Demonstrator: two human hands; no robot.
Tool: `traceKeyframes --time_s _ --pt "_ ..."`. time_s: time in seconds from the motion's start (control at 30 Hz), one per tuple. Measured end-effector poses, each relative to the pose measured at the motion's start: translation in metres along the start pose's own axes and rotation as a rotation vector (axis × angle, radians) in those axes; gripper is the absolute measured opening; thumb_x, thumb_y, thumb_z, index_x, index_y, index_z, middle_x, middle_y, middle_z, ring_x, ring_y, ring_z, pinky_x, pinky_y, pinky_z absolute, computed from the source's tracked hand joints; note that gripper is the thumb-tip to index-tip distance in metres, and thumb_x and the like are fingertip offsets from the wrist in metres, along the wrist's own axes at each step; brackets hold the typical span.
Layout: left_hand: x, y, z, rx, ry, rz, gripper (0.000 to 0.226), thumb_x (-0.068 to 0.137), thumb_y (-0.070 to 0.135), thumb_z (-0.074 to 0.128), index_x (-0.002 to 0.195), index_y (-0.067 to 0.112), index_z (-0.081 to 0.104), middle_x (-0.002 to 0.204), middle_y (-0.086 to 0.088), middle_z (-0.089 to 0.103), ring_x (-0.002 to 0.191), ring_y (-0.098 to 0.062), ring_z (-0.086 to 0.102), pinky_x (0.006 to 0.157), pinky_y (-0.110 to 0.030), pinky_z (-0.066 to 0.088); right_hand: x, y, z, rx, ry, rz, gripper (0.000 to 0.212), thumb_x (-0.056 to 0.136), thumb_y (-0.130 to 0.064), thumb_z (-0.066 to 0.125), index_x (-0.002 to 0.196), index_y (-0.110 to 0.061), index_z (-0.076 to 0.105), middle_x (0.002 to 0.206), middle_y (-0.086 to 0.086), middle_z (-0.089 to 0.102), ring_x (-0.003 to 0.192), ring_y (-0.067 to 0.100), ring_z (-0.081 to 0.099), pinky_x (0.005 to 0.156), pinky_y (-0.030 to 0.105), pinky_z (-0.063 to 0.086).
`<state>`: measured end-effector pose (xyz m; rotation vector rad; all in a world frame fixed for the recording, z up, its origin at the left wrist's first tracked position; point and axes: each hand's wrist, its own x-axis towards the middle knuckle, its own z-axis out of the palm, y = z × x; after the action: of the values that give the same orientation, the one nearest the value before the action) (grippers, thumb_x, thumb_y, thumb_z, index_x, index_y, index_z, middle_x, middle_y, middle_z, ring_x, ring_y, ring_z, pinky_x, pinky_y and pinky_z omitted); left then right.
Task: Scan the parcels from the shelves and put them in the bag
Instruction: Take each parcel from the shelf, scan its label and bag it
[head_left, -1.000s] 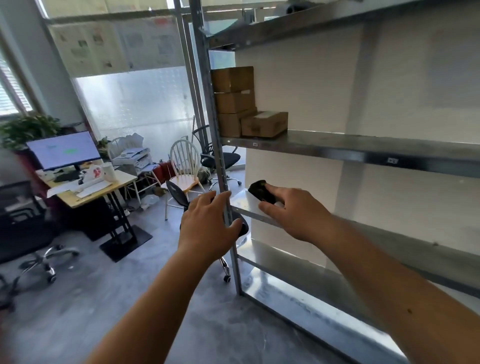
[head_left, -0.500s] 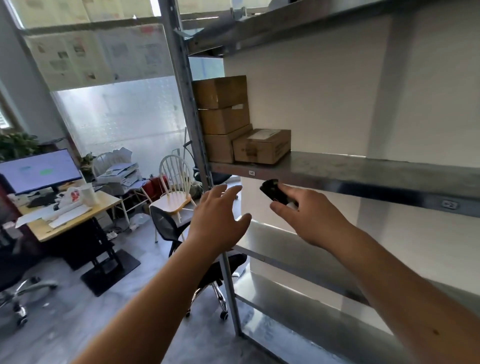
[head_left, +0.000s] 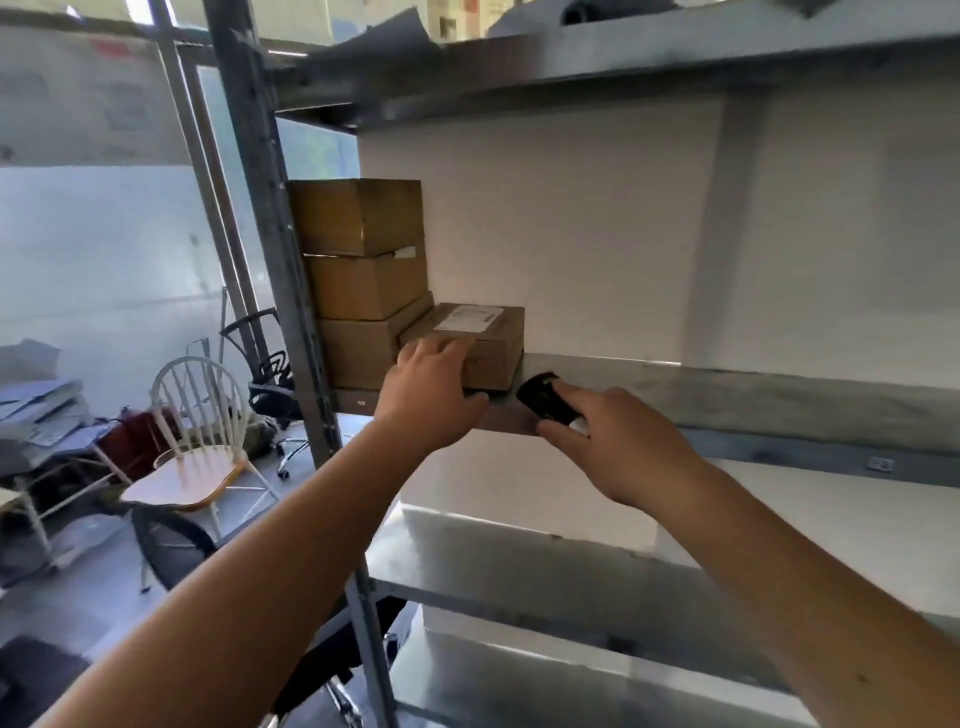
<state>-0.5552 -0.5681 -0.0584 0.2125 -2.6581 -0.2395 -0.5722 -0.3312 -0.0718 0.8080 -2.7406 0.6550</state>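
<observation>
Grey metal shelving (head_left: 727, 400) fills the view, set against a pale wall, with an office space off to the left. On the middle shelf, at its left end beside the upright post (head_left: 270, 270), sits a small cardboard parcel (head_left: 483, 338) with a white label on top; it lies just to the right of a stack of three larger brown boxes (head_left: 363, 275). The left hand (head_left: 431, 400) reaches up to this small parcel, its fingers spread and laid over the near top corner, touching it but not yet closed around it. The right hand (head_left: 618, 447) is clamped on a black handheld scanner (head_left: 545, 397), whose nose points up and left toward the parcel, at the shelf's front edge. Compared with half a second ago, the left hand has risen from below the shelf to meet the parcel, and the scanner has come up to shelf height. A white spindle-back chair (head_left: 197, 441) stands on the floor to the left.
</observation>
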Motion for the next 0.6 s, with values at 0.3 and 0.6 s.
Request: traceKeyframes --time_s 0.3,0.6 --pt "0.074 -0.046 0.011 0.051 -0.045 0.201 0.077 0.09 0.06 0.064 0.156 0.03 0.037 0.157 -0.008 0.045 0.147 -0.036 0.035 0.125 -0.059 0.022 0.033 -0.038 0.02 -0.054 0.108 0.169 0.057 0.097 -0.07 0.042 0.148 -0.046 0.041 0.105 -0.001 0.061 0.084 0.015 0.059 0.073 0.037 0.057" --pt "0.078 -0.058 0.029 0.006 0.063 0.318 0.038 0.107 0.035 0.048 0.145 0.033 0.053 0.146 -0.004 0.053 0.134 -0.032 0.043 0.119 -0.059 0.033 0.034 -0.039 0.035 -0.083 0.139 0.328 0.063 0.098 -0.068 0.044 0.155 -0.04 0.039 0.121 0.004 0.065 0.1 0.023 0.063 0.084 0.043 0.058"
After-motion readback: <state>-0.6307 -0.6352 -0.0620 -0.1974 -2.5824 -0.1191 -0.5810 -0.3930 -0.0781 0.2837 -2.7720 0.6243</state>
